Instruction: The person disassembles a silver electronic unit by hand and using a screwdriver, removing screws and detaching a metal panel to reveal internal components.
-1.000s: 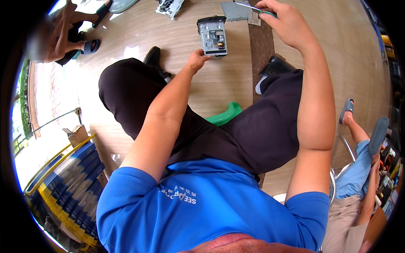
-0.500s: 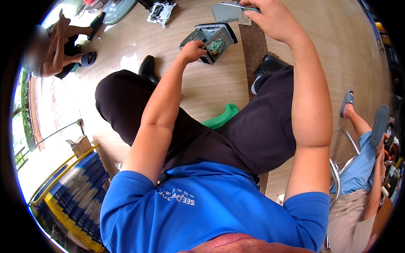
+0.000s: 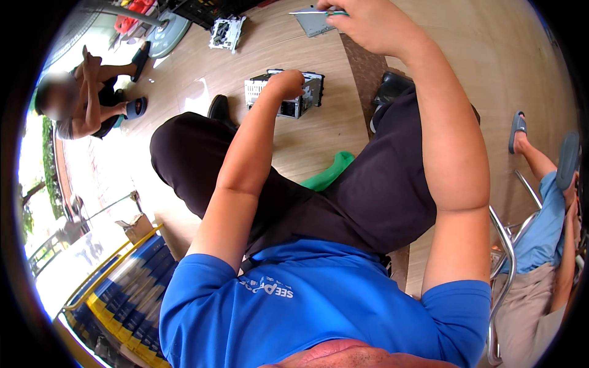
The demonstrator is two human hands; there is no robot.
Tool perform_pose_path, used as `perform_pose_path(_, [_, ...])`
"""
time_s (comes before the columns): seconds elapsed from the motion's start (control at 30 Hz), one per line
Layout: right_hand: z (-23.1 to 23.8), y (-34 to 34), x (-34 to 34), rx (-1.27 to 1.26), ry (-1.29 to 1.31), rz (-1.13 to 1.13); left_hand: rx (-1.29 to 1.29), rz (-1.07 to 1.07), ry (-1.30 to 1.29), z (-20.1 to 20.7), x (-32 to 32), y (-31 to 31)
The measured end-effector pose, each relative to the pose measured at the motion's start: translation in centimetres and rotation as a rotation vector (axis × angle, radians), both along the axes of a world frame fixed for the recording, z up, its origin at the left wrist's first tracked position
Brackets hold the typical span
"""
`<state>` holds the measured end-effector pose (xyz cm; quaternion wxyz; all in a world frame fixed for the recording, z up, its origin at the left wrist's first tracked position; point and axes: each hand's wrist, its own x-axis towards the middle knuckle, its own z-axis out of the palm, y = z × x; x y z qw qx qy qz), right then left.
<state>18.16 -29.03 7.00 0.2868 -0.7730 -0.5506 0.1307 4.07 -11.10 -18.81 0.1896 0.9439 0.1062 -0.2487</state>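
A boxy metal electronics unit (image 3: 261,95) with a slotted pale side and a dark front frame sits on the floor ahead of me. My left hand (image 3: 286,84) grips its top with curled fingers, hiding part of the casing. Further out and to the right, at the top of the view, my right hand (image 3: 362,23) is closed round a screwdriver (image 3: 305,12). The thin shaft points left, and a bit of green handle shows between the fingers. Beneath the shaft, a flat grey metal plate (image 3: 316,26) lies on the floor, apart from the unit.
A pale mechanism frame (image 3: 226,33) lies beyond the unit, near a fan's round base (image 3: 169,37). A green curved plastic thing (image 3: 331,173) shows between my legs. One person (image 3: 92,98) sits at far left, another (image 3: 534,245) at right near a metal chair frame (image 3: 506,270).
The unit has been turned in my left hand: its green circuit board faced up before, and now the slotted side shows. My right hand still holds the screwdriver. The whole view has shifted slightly.
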Motion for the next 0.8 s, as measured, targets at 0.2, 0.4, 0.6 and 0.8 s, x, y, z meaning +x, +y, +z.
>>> perform_pose_path(0.2, [-1.4,0.3,0.8,0.036,-0.022,0.044,0.039,-0.05,0.017,-2.4,4.4,-0.1])
perform_pose_path(0.4, [-1.0,1.1,0.4,0.023,-0.053,0.072,0.116,-0.097,-0.065,-7.0,8.2,4.3])
perform_pose_path(0.6, [-1.4,2.0,1.6,-0.044,-0.166,0.098,0.011,-0.041,-0.315,-7.9,9.7,8.1])
perform_pose_path(0.8, [-3.2,2.4,3.3,-0.075,-0.21,0.124,0.014,-0.046,-0.098,-3.5,8.6,5.7])
